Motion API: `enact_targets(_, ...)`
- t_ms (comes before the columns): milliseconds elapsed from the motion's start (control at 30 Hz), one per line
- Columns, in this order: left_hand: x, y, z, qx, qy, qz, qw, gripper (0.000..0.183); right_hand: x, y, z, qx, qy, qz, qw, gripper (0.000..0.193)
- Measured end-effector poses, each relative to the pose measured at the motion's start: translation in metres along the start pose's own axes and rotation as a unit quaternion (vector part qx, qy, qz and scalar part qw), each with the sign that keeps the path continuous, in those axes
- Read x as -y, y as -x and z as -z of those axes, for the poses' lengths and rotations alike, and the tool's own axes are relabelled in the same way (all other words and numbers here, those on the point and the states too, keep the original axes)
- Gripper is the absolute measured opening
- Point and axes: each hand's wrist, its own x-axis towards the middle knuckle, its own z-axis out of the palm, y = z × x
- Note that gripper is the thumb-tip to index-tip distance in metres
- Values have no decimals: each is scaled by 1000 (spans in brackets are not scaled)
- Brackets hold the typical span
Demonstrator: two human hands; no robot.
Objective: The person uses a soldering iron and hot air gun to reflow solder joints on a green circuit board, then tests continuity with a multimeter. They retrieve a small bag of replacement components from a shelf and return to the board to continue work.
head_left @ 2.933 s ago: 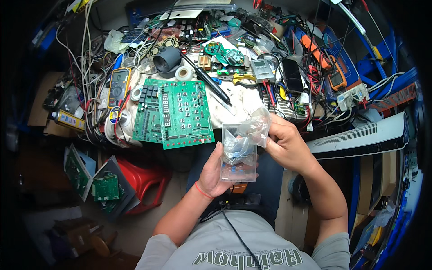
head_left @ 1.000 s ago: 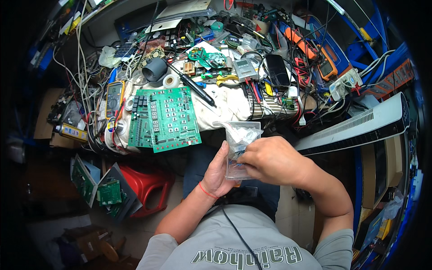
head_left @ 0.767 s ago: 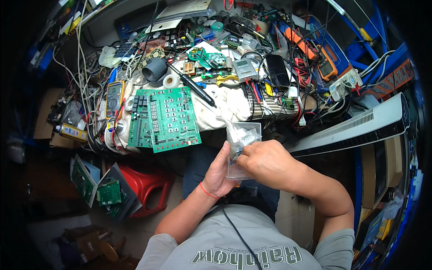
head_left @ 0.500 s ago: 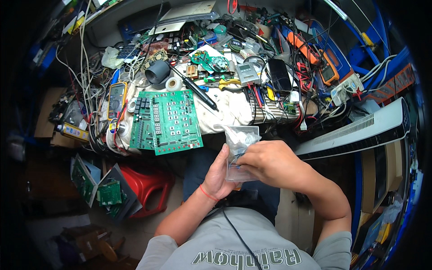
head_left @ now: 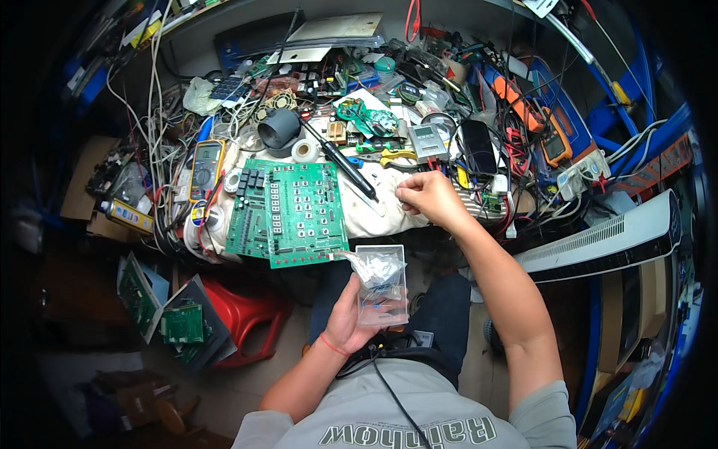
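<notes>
My left hand (head_left: 346, 320) holds a clear plastic box (head_left: 396, 313) above my lap, in front of the bench edge. Small clear bags with white parts (head_left: 380, 271) fill its upper half; a few thin bluish pieces lie lower down. Out over the white cloth (head_left: 389, 203) reaches my right hand (head_left: 432, 197), its thumb and fingertips pinched together. Whatever is between them is too small to make out. Left of it lie a black pen-shaped soldering iron (head_left: 351, 170) and two overlapping green circuit boards (head_left: 307, 213) with buttons and a digit display.
A yellow multimeter (head_left: 203, 170) lies at the left, near a grey cup-like cylinder (head_left: 279, 129) and a white roll (head_left: 304, 151). Behind my right hand are a small grey tester (head_left: 427, 142), yellow-handled pliers (head_left: 396, 156) and a black phone (head_left: 476, 137). A red stool (head_left: 243, 318) stands below left.
My right hand has left the box and moved forward over the cloth, still pinched. The box, in my left hand, has come lower and closer to me. The view has shifted slightly.
</notes>
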Motion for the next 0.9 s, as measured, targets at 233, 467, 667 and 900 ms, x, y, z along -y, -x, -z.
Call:
enact_targets(233, -10, 7, 7, 13, 12, -28, 999, 81, -17, -51, -10, -25, 136, -62, 988, 20)
enact_targets(467, -13, -1, 11, 27, 19, -18, 999, 84, -3, -31, 8, -68, 181, 2, 981, 25)
enact_targets(667, -12, -14, 9, 42, 20, -1, 999, 81, 11, 68, 7, -86, 133, 188, 969, 29)
enact_targets(900, 6, -27, 5, 68, -31, 6, 997, 67, 20, 143, -16, -18, 276, 403, 872, 54)
